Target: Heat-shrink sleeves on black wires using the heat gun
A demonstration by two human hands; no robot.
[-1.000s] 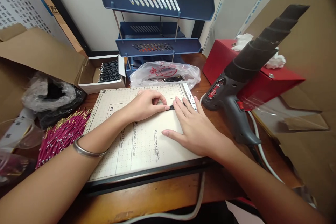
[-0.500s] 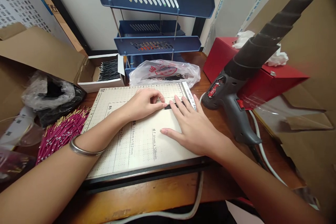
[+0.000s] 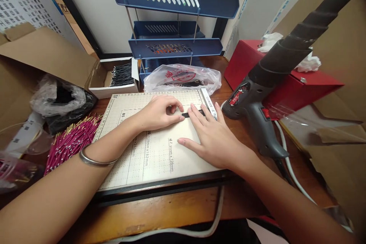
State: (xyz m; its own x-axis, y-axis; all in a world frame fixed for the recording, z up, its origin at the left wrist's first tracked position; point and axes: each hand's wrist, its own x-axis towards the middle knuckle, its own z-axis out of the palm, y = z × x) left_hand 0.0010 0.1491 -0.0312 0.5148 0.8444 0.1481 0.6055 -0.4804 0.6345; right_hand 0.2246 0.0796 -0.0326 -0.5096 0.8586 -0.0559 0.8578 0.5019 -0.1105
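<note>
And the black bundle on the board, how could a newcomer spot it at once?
Find the pale board. Toward its far right, the black bundle shows between left hand and right hand. Unlike the strands in the box and bag, it lies on the board, partly covered.

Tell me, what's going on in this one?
A person is working with both bare hands over a pale board printed with a grid and paper sizes. The right hand lies spread over some thin black strips, while the left hand's thumb is at their left end; whether it grips them is unclear. A bundle of purple pieces lies left of the board, and a gray blower-like tool stands to the right.
</note>
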